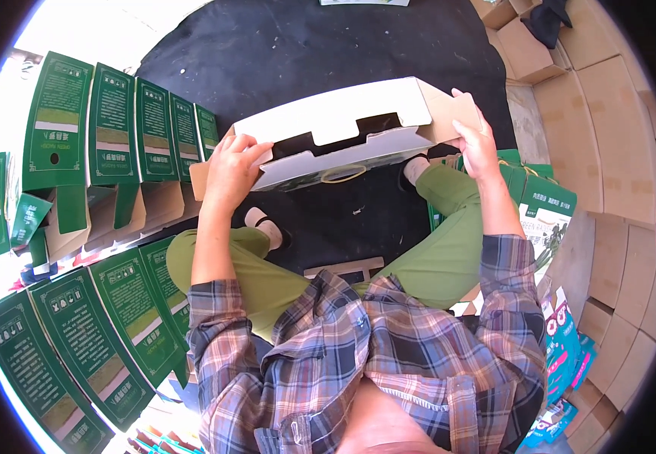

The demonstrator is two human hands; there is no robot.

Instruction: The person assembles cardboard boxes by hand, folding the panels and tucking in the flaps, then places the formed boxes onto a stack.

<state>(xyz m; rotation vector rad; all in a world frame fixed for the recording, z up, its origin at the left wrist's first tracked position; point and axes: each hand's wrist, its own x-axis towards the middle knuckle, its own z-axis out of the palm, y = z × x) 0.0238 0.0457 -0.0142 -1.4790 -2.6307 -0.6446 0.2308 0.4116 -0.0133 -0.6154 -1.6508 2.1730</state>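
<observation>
A cardboard carton (332, 111), white on its flaps and brown at its ends, is held up in front of me between both hands. Its two long flaps have cut-out tabs and stand apart, with a dark gap between them. My left hand (235, 168) grips the left end, fingers over the corner and a brown end flap beside them. At the other end, my right hand (476, 142) pinches the brown end flap (447, 113) between thumb and fingers. A yellowish loop handle (343, 174) hangs on the carton's near side.
Green printed cartons (112, 125) stand in two rows at my left, some with flaps hanging out. More green cartons (544, 200) stand by my right knee. Plain brown boxes (608, 136) are stacked along the right. Black sheeting (305, 45) covers the floor, and blue packets (562, 340) lie at lower right.
</observation>
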